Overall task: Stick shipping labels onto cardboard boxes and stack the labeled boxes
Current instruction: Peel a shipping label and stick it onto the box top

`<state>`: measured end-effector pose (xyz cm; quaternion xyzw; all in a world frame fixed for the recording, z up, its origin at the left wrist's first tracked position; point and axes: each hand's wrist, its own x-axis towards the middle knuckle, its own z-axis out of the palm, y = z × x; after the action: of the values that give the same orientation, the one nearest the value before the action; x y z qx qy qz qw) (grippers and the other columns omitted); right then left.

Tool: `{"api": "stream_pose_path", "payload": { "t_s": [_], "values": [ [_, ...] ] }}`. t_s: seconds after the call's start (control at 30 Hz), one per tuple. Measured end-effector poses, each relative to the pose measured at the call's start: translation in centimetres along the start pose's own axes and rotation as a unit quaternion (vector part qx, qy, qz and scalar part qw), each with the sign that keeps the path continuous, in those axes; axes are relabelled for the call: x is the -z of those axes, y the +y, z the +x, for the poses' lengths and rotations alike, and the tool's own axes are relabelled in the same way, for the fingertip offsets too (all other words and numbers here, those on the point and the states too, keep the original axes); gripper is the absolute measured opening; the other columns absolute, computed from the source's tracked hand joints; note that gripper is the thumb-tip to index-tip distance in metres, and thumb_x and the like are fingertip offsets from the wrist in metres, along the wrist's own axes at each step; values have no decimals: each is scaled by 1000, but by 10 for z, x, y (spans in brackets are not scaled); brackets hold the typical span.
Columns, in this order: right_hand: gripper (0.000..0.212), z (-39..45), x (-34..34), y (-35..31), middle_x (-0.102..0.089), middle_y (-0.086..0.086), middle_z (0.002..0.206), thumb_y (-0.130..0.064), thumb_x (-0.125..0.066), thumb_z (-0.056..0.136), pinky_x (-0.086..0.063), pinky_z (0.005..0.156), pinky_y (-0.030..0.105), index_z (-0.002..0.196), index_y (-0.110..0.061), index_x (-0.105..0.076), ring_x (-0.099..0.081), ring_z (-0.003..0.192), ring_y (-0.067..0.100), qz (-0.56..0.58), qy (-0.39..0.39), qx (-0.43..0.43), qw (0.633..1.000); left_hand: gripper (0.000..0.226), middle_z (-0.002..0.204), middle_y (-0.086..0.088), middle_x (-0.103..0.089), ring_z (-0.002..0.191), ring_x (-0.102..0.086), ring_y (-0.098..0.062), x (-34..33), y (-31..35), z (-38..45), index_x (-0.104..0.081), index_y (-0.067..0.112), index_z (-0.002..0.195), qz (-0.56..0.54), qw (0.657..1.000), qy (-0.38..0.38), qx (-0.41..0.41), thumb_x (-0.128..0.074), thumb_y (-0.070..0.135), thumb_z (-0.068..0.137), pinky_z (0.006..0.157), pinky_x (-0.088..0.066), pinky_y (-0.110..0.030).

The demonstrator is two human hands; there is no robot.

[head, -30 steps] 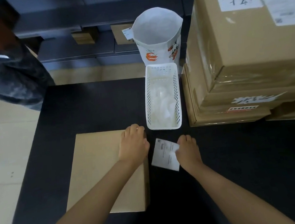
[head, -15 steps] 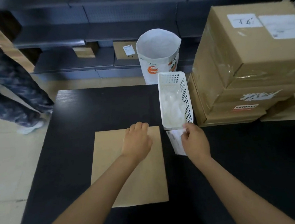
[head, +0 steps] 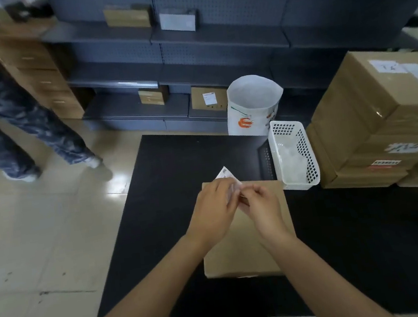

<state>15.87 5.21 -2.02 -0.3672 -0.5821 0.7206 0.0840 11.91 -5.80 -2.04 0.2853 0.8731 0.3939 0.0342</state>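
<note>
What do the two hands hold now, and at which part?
Both the left hand and right hand pinch the shipping label at its lower end, above the cardboard box.

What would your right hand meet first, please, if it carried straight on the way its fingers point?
Pointing up-left, the right hand would first meet the white shipping label it pinches, then the left hand right beside it; depth between them is unclear.

Both forearms are bare from the lower edge of the view to the wrists, with no sleeve showing. The left hand (head: pixel 212 207) and right hand (head: pixel 261 208) wear no gloves, and no watch, ring or band shows on them. Dark clothing shows at the bottom edge between the arms.
</note>
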Motion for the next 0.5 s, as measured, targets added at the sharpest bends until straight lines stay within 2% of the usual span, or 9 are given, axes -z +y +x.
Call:
{"api": "stream_pose_path", "payload": {
  "t_s": [0.1, 0.2, 0.3, 0.5],
  "values": [
    [23, -7, -7, 12, -72, 18, 97, -11, -55, 91, -57, 82, 31, 102, 7, -65, -70, 97, 26, 34, -32, -41, 998, 23, 110, 8, -61, 99, -52, -7, 4, -9, -13, -60, 19, 112, -3, 1000, -6, 20, -43, 30, 100, 91, -41, -25],
    [24, -14, -10, 15, -71, 21, 99, -8, -52, 92, -55, 89, 35, 100, 8, -67, -69, 98, 27, 40, -63, -47, 996, 24, 114, 10, -60, 103, -53, -6, 2, -14, -20, -58, 22, 118, -11, 999, -8, 50, -44, 29, 100, 94, -41, -24],
    [22, -18, -10, 10, -72, 19, 97, -5, -50, 92, -54, 87, 34, 96, 5, -69, -69, 93, 23, 60, -79, -47, 994, 27, 116, 9, -61, 104, -54, -5, 5, -11, -24, -58, 21, 122, -24, 998, -7, 63, -45, 29, 100, 91, -39, -18],
    [25, -17, -6, 2, -75, 12, 94, -5, -47, 93, -54, 82, 26, 94, -3, -72, -71, 92, 17, 51, -131, -57, 988, 29, 118, 13, -61, 107, -53, -2, 8, -9, -23, -57, 23, 125, -44, 996, -7, 74, -45, 31, 100, 90, -38, -15]
  ]
}}
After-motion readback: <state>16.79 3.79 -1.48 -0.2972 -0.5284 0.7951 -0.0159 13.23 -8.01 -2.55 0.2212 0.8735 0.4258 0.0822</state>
